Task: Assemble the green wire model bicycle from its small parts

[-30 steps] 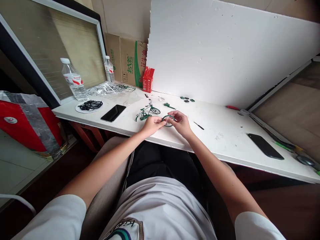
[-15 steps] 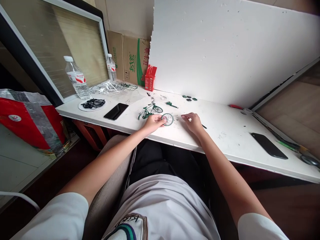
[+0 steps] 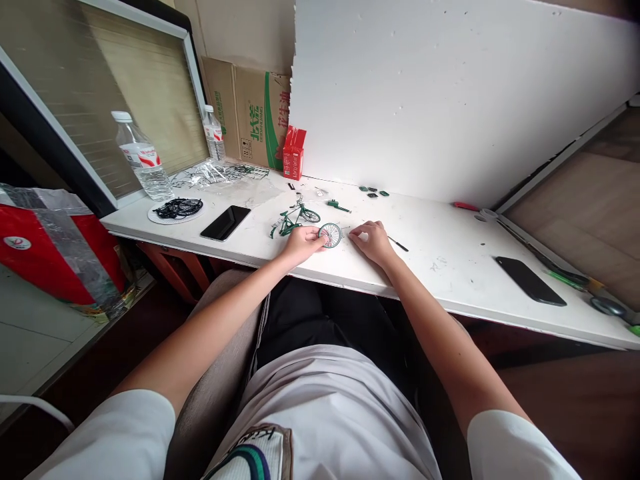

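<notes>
**Right hand off the wheel, left hand keeps it**

Since a second ago, when both hands worked the small wheel (image 3: 331, 235) together, the right hand (image 3: 373, 241) has let go and now lies palm down on the white table (image 3: 450, 267), just right of centre frame. Its fingers are loosely bent, with the tips near the wheel but apart from it. Whether they pinch anything tiny cannot be told.

At centre frame the left hand (image 3: 303, 243) grips the wheel by its rim between thumb and fingertips. The wheel is a thin ring with a green tyre and fine silvery spokes, and its face is tilted toward the camera, low over the tabletop. Just up and left of it stands a green wire-thin model bicycle (image 3: 293, 221).

A slim dark tool (image 3: 399, 244) lies just beyond the right hand. Small green parts (image 3: 373, 192) are scattered higher up, near a rough-edged white foam board (image 3: 450, 100) that leans across the upper right.

Left of centre a glossy black phone (image 3: 225, 222) lies flat, next to a round white plate (image 3: 175, 210) heaped with black pieces. Behind them stand a clear ribbed water bottle (image 3: 141, 157), a printed cardboard box (image 3: 250, 117) and a red carton (image 3: 293, 153). A second black phone (image 3: 531, 281) lies at the right of the frame.
</notes>
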Demonstrator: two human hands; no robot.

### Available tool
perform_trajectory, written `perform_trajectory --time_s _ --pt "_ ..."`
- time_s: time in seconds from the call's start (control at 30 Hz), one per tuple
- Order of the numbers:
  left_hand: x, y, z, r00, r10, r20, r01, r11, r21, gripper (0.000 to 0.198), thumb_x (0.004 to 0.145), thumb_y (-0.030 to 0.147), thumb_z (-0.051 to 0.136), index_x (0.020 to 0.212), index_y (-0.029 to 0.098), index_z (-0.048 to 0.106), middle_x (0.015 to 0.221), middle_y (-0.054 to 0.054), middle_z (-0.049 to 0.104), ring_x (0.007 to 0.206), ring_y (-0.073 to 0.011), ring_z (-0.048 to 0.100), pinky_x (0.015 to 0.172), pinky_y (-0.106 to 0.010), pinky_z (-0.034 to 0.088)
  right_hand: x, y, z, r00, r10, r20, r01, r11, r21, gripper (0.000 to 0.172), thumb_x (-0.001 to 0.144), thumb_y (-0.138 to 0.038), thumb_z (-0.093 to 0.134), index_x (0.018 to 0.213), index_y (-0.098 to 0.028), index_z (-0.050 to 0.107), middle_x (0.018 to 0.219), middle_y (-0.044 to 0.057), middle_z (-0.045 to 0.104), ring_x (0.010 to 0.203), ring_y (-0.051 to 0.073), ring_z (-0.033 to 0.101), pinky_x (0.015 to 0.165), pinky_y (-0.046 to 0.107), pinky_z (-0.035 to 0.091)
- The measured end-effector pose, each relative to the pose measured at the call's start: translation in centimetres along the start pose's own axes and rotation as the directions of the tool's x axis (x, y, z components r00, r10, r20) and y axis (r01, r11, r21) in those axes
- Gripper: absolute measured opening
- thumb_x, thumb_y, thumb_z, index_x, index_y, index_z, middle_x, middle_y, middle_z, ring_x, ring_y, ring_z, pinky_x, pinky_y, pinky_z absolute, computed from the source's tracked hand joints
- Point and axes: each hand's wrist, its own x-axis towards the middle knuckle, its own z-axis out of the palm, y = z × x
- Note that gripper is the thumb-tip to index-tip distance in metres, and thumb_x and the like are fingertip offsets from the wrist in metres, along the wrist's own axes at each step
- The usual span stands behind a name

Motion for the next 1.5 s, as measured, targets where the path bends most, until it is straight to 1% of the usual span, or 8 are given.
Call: perform_trajectory --time_s 0.1,0.23,0.43,0.67,0.83,1.03,1.33,1.5 --pt "0.0 -0.1 0.0 1.000 0.003 -0.017 -0.004 1.000 -0.014 0.045 0.070 0.039 0.099 0.099 0.012 0.080 0.102 -0.014 0.084 0.097 -0.0271 0.080 0.093 -0.046 0.069 -0.4 -2.3 -0.3 0.998 -0.057 -0.037 0.062 0.987 0.150 0.034 0.101 -0.058 0.070 0.096 -0.026 0.082 0.105 0.011 0.081 0.103 0.032 0.066 0.095 0.052 0.054" --pt "-0.2 -0.1 0.1 0.999 0.012 -0.036 -0.013 1.000 -0.018 0.045 0.069 0.040 0.099 0.100 0.013 0.079 0.103 -0.013 0.085 0.100 -0.0280 0.080 0.094 -0.046 0.069 -0.7 -5.1 0.0 0.993 -0.050 -0.103 0.081 0.943 0.323 0.039 0.101 -0.065 0.070 0.098 -0.028 0.080 0.109 0.008 0.082 0.102 0.029 0.071 0.082 0.045 0.057" --pt "-0.2 -0.3 -0.1 0.998 0.023 -0.052 -0.026 0.998 -0.059 0.047 0.070 0.041 0.097 0.104 0.014 0.080 0.108 -0.013 0.085 0.103 -0.0283 0.081 0.098 -0.047 0.068 -1.0 -6.1 0.5 0.969 -0.070 -0.239 0.137 0.952 0.274 0.043 0.102 -0.070 0.065 0.100 -0.030 0.082 0.106 0.010 0.081 0.103 0.031 0.068 0.080 0.047 0.058" --pt "0.1 -1.0 0.0 0.995 0.095 -0.009 -0.095 0.995 -0.020 0.045 0.074 0.045 0.095 0.104 0.015 0.080 0.103 -0.013 0.086 0.105 -0.0320 0.082 0.098 -0.050 0.069 -1.5 -7.1 1.0 0.991 -0.112 -0.071 0.131 0.919 0.373 0.041 0.099 -0.070 0.070 0.101 -0.032 0.086 0.105 0.009 0.082 0.101 0.029 0.072 0.073 0.044 0.059" --pt "-0.1 -1.3 0.1 0.987 0.158 0.009 -0.158 0.987 0.034 0.042 0.077 0.045 0.093 0.105 0.015 0.082 0.106 -0.013 0.086 0.106 -0.0330 0.083 0.099 -0.050 0.069 -1.7 -7.0 1.2 0.988 -0.124 -0.090 0.149 0.913 0.381 0.037 0.100 -0.067 0.072 0.104 -0.033 0.087 0.104 0.009 0.082 0.101 0.029 0.072 0.069 0.043 0.058" --pt "-0.2 -1.5 0.2 0.971 0.239 0.019 -0.239 0.967 0.084 0.041 0.083 0.043 0.090 0.112 0.015 0.083 0.116 -0.015 0.085 0.110 -0.0333 0.083 0.107 -0.050 0.066 -1.8 -6.9 1.1 0.990 -0.077 -0.118 0.116 0.922 0.370 0.042 0.097 -0.071 0.073 0.098 -0.031 0.084 0.103 0.009 0.082 0.102 0.030 0.071 0.072 0.044 0.061" --pt "-1.1 -0.7 0.9 0.948 0.319 0.002 -0.316 0.937 0.148 0.033 0.090 0.038 0.083 0.112 0.014 0.084 0.120 -0.016 0.085 0.111 -0.0331 0.083 0.107 -0.049 0.065 -1.7 -7.1 1.3 0.981 -0.156 -0.115 0.184 0.935 0.302 0.043 0.104 -0.071 0.060 0.101 -0.030 0.072 0.102 0.011 0.073 0.102 0.031 0.067 0.072 0.046 0.060" --pt "-1.2 -0.8 0.9 0.944 0.329 -0.002 -0.323 0.930 0.172 0.032 0.090 0.038 0.083 0.114 0.016 0.084 0.121 -0.015 0.084 0.112 -0.0334 0.083 0.108 -0.050 0.065 -1.7 -7.3 1.2 0.985 -0.146 -0.094 0.168 0.935 0.313 0.047 0.104 -0.074 0.058 0.101 -0.030 0.070 0.103 0.011 0.072 0.101 0.030 0.067 0.073 0.046 0.061"
